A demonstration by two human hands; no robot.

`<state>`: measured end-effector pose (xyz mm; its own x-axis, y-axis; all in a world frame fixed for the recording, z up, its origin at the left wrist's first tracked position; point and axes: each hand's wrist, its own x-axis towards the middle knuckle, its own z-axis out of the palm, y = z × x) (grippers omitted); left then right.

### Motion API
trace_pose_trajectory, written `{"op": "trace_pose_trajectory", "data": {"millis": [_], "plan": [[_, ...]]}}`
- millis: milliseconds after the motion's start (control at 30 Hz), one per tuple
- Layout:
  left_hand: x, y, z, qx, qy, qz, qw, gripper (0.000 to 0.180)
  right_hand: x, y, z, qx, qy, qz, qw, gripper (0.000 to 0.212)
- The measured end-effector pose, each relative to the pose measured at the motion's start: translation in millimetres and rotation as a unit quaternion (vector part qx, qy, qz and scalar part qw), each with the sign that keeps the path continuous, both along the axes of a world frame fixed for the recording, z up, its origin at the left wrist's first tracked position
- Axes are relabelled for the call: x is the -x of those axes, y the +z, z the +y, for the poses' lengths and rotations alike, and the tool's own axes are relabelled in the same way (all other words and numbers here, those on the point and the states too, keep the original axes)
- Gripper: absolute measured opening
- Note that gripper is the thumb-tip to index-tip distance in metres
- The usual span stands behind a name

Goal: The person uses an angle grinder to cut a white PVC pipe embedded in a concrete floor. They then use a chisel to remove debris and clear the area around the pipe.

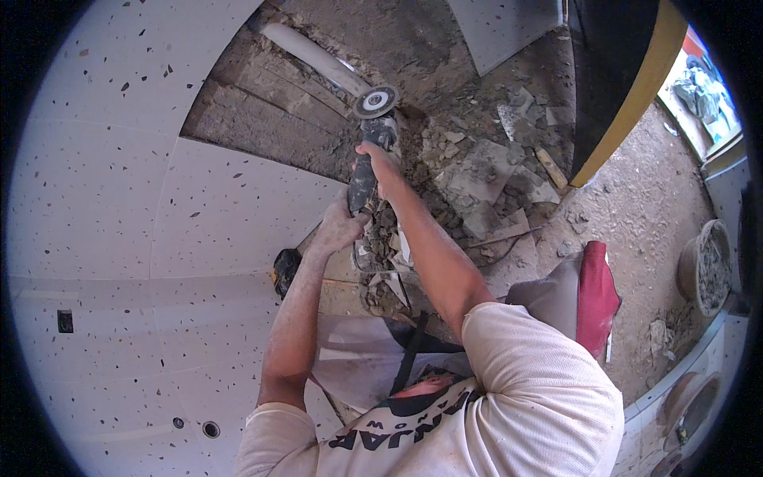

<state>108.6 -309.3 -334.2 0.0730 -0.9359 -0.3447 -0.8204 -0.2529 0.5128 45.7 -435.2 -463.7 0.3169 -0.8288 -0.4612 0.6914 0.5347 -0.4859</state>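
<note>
An angle grinder point(363, 176) with a dark body is held in both hands, its disc pointing away from me. My left hand point(342, 227) wraps round the rear end of its body. Farther forward, my right hand point(381, 168) grips it just behind the head. The round cutting disc point(376, 102) lies over the near end of a pale plastic pipe point(314, 56) set in the dug-up ground. Whether disc and pipe touch, I cannot tell. The grinder's cord partly shows below my left hand.
Speckled white tiles point(238, 171) border the broken ground at left. Rubble and tile shards point(485, 171) lie to the right, with a wooden piece point(551, 167) among them. A dark panel with a yellow edge point(632, 91) stands at the far right. A mortar-filled bucket point(706, 266) sits at the right.
</note>
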Motion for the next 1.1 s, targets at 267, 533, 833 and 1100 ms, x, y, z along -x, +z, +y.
{"op": "trace_pose_trajectory", "data": {"millis": [267,533,833,1100], "plan": [[-9.6,-11.8,-8.8,0.004,-0.013,0.005,1.0,0.053,-12.8,-16.2,-16.7,-0.038,-0.015,0.047,0.998,0.029],[-6.6,-7.3,-7.5,0.002,-0.005,-0.019,1.0,0.05,3.2,15.9,0.6,-0.012,-0.024,0.025,0.999,0.033],[-1.5,-16.0,-18.6,-0.005,-0.01,-0.017,1.0,0.052,0.3,-6.4,-19.2,-0.008,-0.032,0.045,0.998,0.036],[-4.4,-23.4,-21.2,-0.008,-0.012,-0.024,1.0,0.05,0.1,-7.7,-21.4,0.022,-0.023,-0.006,0.999,0.035]]}}
